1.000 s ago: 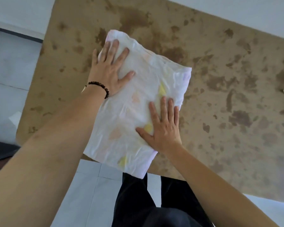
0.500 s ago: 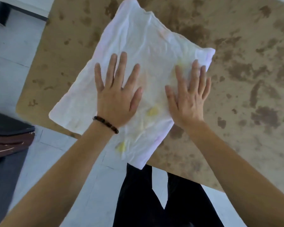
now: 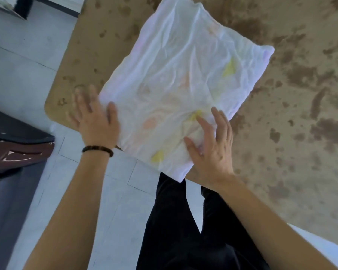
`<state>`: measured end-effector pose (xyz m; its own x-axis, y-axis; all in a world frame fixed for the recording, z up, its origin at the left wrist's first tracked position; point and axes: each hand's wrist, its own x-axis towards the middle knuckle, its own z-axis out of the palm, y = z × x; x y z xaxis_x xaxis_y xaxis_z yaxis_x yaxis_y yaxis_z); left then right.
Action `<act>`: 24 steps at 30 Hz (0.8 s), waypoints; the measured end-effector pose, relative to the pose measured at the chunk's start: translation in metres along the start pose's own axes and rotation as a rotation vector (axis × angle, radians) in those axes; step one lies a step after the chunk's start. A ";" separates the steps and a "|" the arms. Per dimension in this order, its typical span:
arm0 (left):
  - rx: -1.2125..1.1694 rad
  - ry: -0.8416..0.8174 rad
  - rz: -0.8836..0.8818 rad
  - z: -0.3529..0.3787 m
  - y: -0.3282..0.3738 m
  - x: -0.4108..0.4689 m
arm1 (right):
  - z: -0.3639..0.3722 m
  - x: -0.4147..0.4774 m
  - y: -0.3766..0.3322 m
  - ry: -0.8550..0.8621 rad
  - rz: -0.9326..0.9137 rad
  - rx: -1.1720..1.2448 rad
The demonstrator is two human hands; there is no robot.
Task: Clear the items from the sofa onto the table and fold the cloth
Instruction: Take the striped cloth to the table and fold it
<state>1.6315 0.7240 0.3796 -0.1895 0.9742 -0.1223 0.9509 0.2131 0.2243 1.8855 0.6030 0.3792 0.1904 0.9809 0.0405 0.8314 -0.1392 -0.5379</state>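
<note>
The folded white cloth [image 3: 183, 71] lies on the brown bench [image 3: 300, 123], left hand [image 3: 95, 122] spread and blurred at its 8 o'clock edge, right hand [image 3: 211, 147] spread flat on its 5 o'clock corner.

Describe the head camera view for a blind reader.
A white cloth with faint yellow and pink patches lies on a mottled brown table; the right hand rests on its near corner, the left hand touches its left edge.

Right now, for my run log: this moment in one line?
cloth: folded, on table, near corner overhanging | left hand: touches cloth edge | right hand: presses cloth
</note>
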 end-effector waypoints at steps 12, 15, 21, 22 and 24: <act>-0.460 -0.400 -0.328 -0.056 -0.009 0.006 | -0.025 -0.038 -0.058 -0.381 1.079 0.725; -0.829 -0.529 -0.533 -0.071 -0.016 0.010 | -0.047 -0.034 -0.070 -0.492 1.135 0.969; -1.135 -0.538 -0.533 -0.102 -0.013 0.025 | -0.094 -0.032 -0.087 -0.528 1.065 1.153; -1.166 -0.512 -0.523 -0.106 -0.005 0.029 | -0.102 -0.030 -0.086 -0.493 1.064 1.196; -1.213 -0.513 -0.492 -0.110 0.018 0.039 | -0.116 -0.020 -0.081 -0.395 1.069 1.285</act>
<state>1.6140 0.7734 0.4851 -0.0771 0.7032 -0.7068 -0.0352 0.7065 0.7068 1.8751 0.5791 0.5200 0.0452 0.5313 -0.8459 -0.5265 -0.7070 -0.4722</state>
